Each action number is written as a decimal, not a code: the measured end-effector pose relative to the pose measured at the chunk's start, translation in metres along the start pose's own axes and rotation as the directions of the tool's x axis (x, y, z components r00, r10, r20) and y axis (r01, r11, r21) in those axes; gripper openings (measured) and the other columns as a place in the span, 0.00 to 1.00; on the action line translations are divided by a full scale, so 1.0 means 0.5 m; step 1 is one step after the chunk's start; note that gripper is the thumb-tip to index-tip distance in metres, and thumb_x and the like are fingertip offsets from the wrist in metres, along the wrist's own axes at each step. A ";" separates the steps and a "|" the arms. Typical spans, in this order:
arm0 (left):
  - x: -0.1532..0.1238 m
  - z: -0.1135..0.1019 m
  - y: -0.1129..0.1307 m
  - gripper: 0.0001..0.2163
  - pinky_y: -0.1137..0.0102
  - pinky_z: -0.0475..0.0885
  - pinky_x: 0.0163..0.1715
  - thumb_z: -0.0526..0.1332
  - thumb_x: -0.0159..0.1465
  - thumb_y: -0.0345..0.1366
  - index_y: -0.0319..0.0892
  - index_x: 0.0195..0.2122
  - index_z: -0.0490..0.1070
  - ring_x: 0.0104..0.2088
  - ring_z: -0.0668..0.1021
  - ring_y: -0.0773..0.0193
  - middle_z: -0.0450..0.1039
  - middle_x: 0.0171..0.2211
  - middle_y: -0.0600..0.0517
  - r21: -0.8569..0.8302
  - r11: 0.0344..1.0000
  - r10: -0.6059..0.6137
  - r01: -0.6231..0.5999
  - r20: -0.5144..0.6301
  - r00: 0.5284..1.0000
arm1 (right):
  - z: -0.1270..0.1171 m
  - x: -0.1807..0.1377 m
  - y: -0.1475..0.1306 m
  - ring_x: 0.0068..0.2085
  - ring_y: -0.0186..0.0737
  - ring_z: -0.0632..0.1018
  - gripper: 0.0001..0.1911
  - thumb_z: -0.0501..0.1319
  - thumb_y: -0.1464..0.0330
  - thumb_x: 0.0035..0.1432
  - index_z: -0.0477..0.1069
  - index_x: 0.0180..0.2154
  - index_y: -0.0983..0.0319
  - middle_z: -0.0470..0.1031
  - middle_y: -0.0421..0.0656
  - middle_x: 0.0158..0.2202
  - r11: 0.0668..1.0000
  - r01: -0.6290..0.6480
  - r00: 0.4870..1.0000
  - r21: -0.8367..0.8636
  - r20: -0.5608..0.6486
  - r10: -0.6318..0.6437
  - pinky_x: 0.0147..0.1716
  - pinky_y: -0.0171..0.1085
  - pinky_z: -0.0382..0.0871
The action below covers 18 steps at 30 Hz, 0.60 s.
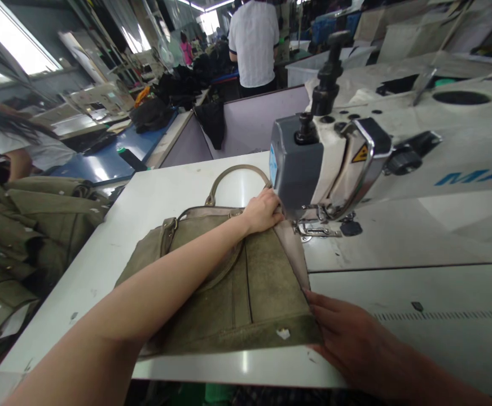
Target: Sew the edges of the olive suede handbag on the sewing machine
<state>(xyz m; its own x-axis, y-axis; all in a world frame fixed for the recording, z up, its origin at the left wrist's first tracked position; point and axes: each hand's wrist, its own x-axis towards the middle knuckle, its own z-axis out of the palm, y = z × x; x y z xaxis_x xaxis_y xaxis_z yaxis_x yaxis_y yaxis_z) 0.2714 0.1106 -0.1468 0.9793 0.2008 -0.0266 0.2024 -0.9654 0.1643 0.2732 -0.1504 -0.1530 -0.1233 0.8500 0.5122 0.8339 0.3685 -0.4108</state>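
Note:
An olive canvas bag [246, 287] with a looped handle [237, 172] lies flat on the white sewing table [114, 248]. My left hand [263, 211] reaches across it and grips the bag's top edge right beside the presser foot [317, 228] of the sewing machine [356, 158], fingers curled. My right hand [351, 338] lies flat on the bag's near right corner, fingers stretched out and pressing the fabric down.
A pile of olive bags [26, 237] sits at the left edge. A person in a white shirt [254, 42] stands at the back, another person [13, 146] sits far left. Dark fabric heaps [174, 90] cover the blue table behind.

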 end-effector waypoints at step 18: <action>-0.206 -0.233 0.031 0.04 0.62 0.70 0.35 0.58 0.49 0.29 0.42 0.23 0.71 0.23 0.74 0.56 0.71 0.18 0.49 0.390 0.731 0.357 -0.560 0.482 0.801 | 0.027 0.001 0.029 0.48 0.40 0.76 0.22 0.42 0.77 0.69 0.75 0.42 0.69 0.77 0.49 0.40 0.970 0.078 0.997 -0.229 0.042 -0.070 0.58 0.38 0.67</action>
<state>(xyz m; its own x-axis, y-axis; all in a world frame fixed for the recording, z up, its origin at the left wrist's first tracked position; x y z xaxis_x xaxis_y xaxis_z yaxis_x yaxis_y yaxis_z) 0.1729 0.0941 -0.0268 0.8596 -0.2636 -0.4377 -0.3976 -0.8831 -0.2490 0.2781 -0.1396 -0.1690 -0.2038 0.8371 0.5077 0.9228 0.3374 -0.1859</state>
